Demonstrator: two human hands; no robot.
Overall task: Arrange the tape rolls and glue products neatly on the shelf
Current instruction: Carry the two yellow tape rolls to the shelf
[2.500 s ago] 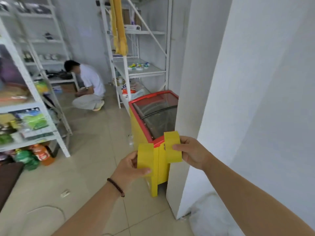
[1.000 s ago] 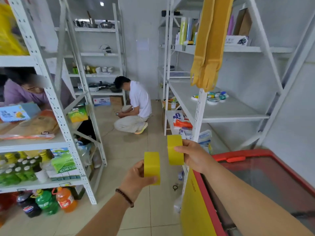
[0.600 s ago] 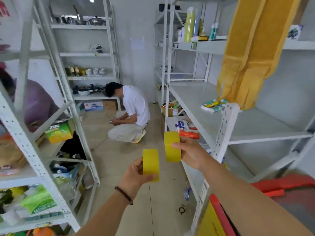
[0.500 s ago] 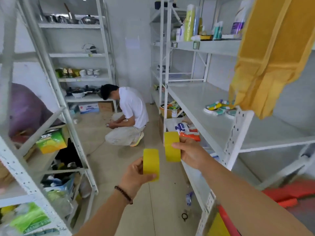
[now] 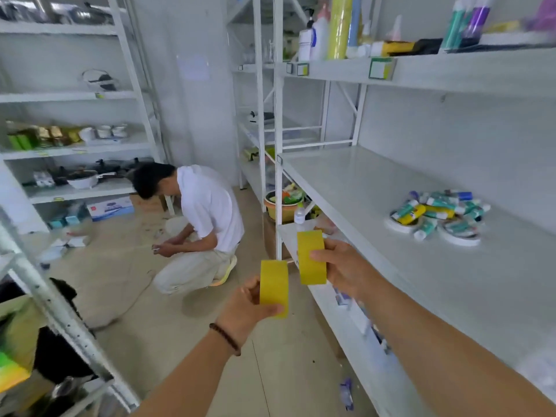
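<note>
Two yellow tape rolls held up over the aisle floor, just off the front edge of the white shelf (image 5: 376,188). Left hand (image 5: 246,308) gripping lower yellow tape roll (image 5: 273,287), thumb across its front at the bottom, fingers behind; beaded bracelet (image 5: 225,338) on that wrist. Right hand (image 5: 343,269) pinching upper yellow tape roll (image 5: 311,257), thumb on the outer band, fingers wrapped behind. Rolls upright on edge, side by side, near each other but not touching, upper one closer to the shelf's front edge. On the shelf board, toward the back right, jumbled pile of glue tubes (image 5: 436,210) lying on and around flat white tape rolls (image 5: 458,236), well apart from both hands. Top shelf (image 5: 451,70) above carrying bottles and tubes along its front edge, with price tags clipped there. Lower board under the shelf holding blurred packets, contents unclear. Crouching person in white shirt (image 5: 207,206) on the floor past the hands. More racks with pots and bowls at left.
</note>
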